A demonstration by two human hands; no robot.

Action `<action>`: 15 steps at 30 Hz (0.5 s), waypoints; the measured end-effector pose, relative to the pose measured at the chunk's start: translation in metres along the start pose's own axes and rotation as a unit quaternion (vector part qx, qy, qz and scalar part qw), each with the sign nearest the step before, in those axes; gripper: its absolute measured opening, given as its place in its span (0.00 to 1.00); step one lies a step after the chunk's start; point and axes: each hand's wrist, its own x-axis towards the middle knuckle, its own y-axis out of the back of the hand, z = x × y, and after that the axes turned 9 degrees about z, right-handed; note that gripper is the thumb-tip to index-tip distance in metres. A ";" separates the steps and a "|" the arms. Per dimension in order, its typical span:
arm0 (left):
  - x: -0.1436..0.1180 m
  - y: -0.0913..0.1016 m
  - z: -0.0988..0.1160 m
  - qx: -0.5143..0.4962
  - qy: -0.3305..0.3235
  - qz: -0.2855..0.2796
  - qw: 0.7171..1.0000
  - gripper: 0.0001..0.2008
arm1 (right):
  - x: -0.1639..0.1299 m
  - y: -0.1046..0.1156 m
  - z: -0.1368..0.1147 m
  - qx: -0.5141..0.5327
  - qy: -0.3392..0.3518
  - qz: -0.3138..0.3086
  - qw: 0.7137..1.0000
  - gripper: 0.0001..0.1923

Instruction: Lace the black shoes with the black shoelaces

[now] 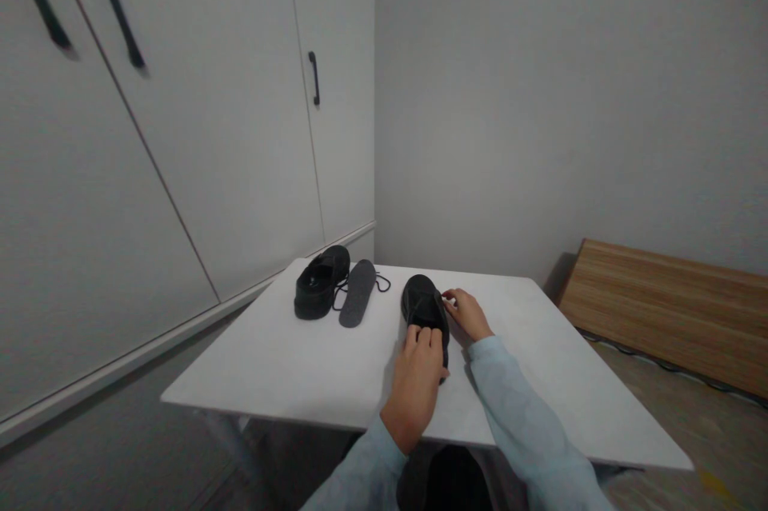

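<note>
A black shoe lies on the white table with its toe pointing away from me. My left hand grips its heel end, fingers hooked into the opening and the thumb out of clear sight. At the shoe's right side, my right hand has its fingertips drawn together near the upper; whatever they may pinch is too small to make out. To the left rests a second black shoe, opening facing up. Beside it lies a dark grey insole, with a thin black lace looping out on both sides.
The white table stands close to white cabinets with dark handles on the left and a grey wall behind. On the right, a wooden panel sits low beyond the table edge, a dark cable along its bottom.
</note>
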 end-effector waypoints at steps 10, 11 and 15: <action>0.007 0.019 -0.001 -0.033 0.015 -0.053 0.998 0.20 | -0.002 -0.002 0.001 -0.038 0.003 -0.048 0.998 0.12; 0.008 0.021 -0.002 -0.041 0.016 -0.054 0.998 0.20 | -0.003 -0.001 0.001 -0.041 0.005 -0.048 0.998 0.13; 0.011 0.026 -0.012 -0.062 0.018 -0.046 0.997 0.18 | -0.005 0.001 -0.001 -0.049 0.013 -0.049 0.997 0.13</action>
